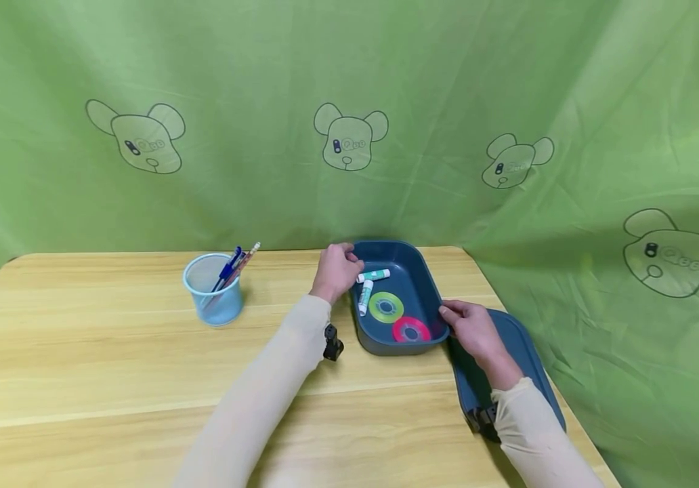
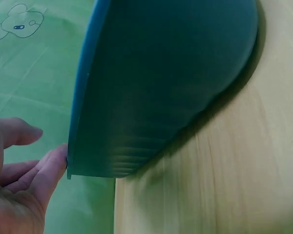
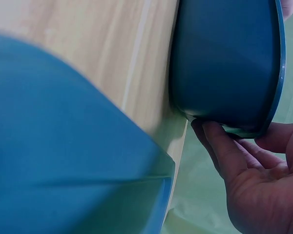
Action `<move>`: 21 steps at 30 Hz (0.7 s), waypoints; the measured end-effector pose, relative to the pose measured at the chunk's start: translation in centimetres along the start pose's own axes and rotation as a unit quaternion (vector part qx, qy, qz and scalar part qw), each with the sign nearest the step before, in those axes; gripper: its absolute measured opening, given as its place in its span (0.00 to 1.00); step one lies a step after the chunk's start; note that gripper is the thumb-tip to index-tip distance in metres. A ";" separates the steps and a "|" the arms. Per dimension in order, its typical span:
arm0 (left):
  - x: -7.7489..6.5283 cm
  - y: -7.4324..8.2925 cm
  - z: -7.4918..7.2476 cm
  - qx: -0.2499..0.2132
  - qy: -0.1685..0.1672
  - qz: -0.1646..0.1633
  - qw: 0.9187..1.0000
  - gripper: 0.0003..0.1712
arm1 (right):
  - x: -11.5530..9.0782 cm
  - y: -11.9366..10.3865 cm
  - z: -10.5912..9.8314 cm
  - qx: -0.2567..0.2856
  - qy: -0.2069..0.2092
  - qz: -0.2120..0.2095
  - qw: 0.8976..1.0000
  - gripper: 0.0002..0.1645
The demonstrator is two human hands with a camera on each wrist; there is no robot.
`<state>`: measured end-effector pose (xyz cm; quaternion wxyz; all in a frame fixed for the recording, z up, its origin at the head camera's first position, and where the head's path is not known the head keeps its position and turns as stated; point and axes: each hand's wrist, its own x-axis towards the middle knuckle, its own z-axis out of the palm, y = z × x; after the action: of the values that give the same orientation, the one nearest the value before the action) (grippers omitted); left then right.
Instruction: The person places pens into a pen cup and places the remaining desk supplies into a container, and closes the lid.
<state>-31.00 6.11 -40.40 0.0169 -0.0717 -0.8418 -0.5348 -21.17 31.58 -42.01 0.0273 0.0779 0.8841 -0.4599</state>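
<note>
A dark blue box [image 1: 407,281] without its lid stands at the back right of the table. Inside lie two white-and-green glue sticks [image 1: 374,275], a yellow-green tape roll [image 1: 386,308] and a pink tape roll [image 1: 412,330]. My left hand [image 1: 336,270] is at the box's back left; its fingertips [image 2: 53,161] touch the rim from outside, the thumb held apart. At the near right corner my right hand [image 1: 471,329] grips the box, thumb [image 3: 273,138] at the rim and fingers [image 3: 224,146] against the outer wall.
A dark blue lid [image 1: 526,352] lies right of the box, partly beneath the right forearm. Left of the box stands a light blue mesh pen cup [image 1: 218,308] with pens [image 1: 227,271] leaning in it. Green cloth [image 1: 252,135] hangs behind and right of the wooden table [image 1: 81,352].
</note>
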 end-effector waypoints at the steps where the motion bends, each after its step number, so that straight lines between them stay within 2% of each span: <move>1: -0.1 -0.1 -0.1 -0.012 0.000 0.004 1.000 0.25 | 0.0 0.0 0.0 0.000 -0.001 -0.001 1.000 0.27; 7: -1.4 -0.3 -0.5 -0.089 0.009 0.027 0.996 0.21 | -0.2 -0.3 -0.2 -0.005 -0.010 -0.005 1.000 0.27; 10: -2.1 0.0 -0.8 -0.113 0.026 0.037 0.993 0.19 | -0.2 -0.4 -0.6 -0.014 -0.015 -0.008 1.000 0.27; 17: -4.7 1.2 -1.8 -0.122 0.068 0.038 0.990 0.14 | -1.6 -0.9 -2.2 -0.013 -0.014 -0.025 1.000 0.32; 21: -7.1 3.1 -2.6 -0.136 0.063 0.051 0.987 0.13 | -3.3 -1.1 -3.7 -0.068 0.002 -0.047 0.997 0.33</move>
<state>-23.64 4.30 -37.23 0.0870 -0.0822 -0.7537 -0.6462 -18.04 33.58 -38.60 0.0089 0.0354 0.9160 -0.3996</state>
